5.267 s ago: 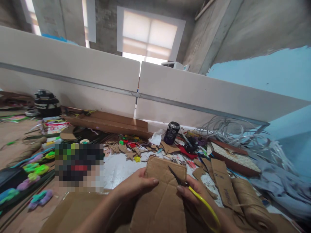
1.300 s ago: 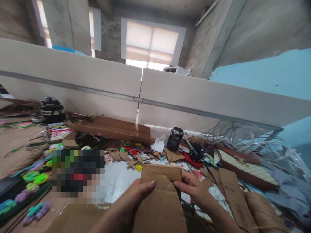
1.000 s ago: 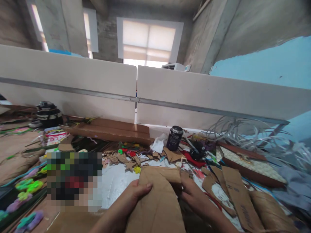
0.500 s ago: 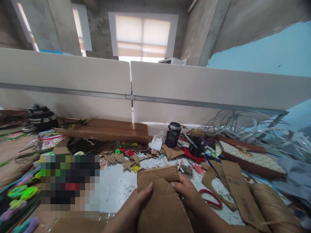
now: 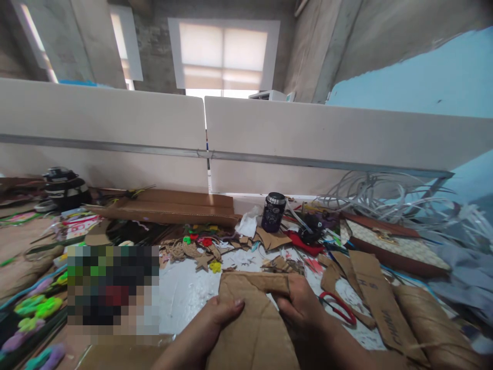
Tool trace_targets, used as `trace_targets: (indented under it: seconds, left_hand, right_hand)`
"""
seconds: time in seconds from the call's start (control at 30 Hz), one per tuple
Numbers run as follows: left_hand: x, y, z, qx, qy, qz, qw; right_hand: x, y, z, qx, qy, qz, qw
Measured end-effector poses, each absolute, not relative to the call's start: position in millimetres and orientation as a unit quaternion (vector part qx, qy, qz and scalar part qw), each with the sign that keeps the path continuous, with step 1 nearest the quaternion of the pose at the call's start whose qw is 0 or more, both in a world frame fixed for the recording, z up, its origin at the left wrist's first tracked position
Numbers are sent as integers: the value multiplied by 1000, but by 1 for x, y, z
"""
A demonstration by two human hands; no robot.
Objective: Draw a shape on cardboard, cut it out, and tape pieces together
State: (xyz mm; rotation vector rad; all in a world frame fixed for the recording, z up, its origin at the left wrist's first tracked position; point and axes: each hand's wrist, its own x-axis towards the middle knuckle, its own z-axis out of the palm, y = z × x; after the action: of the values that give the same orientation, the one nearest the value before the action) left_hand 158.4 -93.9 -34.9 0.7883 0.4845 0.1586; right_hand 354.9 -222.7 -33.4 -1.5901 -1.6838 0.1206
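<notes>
A cardboard piece [image 5: 248, 334] is held toward the near edge of the bench [image 5: 15, 241], left hand [image 5: 215, 319] clasping its left side, right hand [image 5: 304, 304] pinching a top-right flap [image 5: 269, 281] that appears parted along a curve but joined at its left end.

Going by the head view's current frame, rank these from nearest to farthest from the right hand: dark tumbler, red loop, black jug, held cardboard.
1. Cardboard: in the right hand, gripped near its upper right corner.
2. Red loop: just right of that hand.
3. Dark tumbler: farther back, near the white panels.
4. Black jug: far left, at the back.
</notes>
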Motion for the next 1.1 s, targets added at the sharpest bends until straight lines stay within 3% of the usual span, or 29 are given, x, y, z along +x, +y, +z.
trace_targets:
  seconds: [0.1,0.2,0.5,0.77,1.1]
  left_hand:
    - [157,-95,-31,378,222,70,896]
    - [158,-95,-30,394,210,71,892]
    - [160,-92,-28,418,238,87,873]
    - [143,-87,2,446,206,42,870]
    - [152,-57,-34,447,309,71,836]
  right_hand:
    - [363,-223,-42,-626,-707,-85,319]
    - [368,-222,-43,-638,-705,-117,285]
    - [370,-217,-45,-711,-665,-109,201]
    - [403,-223,-26,-808,-532,-85,237]
    - [424,-257,20,-822,-508,8,257]
